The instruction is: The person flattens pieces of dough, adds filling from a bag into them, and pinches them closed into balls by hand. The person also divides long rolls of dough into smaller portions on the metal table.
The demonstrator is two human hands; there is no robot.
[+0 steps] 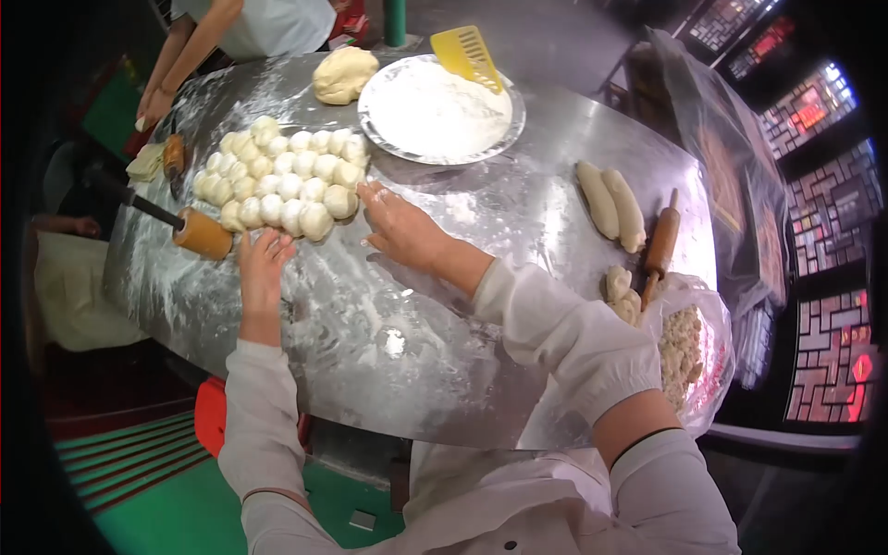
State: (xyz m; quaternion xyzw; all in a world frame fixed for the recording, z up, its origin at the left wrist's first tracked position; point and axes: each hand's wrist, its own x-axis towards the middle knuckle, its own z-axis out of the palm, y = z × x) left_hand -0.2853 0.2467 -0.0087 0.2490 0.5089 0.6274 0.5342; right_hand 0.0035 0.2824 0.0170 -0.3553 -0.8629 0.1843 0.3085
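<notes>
Rows of small round dough pieces (289, 186), dusted with flour, lie packed together on the metal table (370, 361). My left hand (264, 259) is at their near edge, fingers apart, with nothing held in it. At their right edge is my right hand (398, 227), its fingers spread beside the outermost pieces and nothing in its grasp. Whether the fingertips of either hand touch the dough is hard to tell. A rolling pin with an orange-brown barrel (202, 233) and dark handle lies left of my left hand.
Behind the pieces are a large dough lump (344, 75) and a flour tray (435, 111) with a yellow scraper (465, 57). At right lie two dough rolls (610, 205), another rolling pin (662, 242) and a bag of crumbly filling (683, 356). Another person's arms (191, 51) show at upper left.
</notes>
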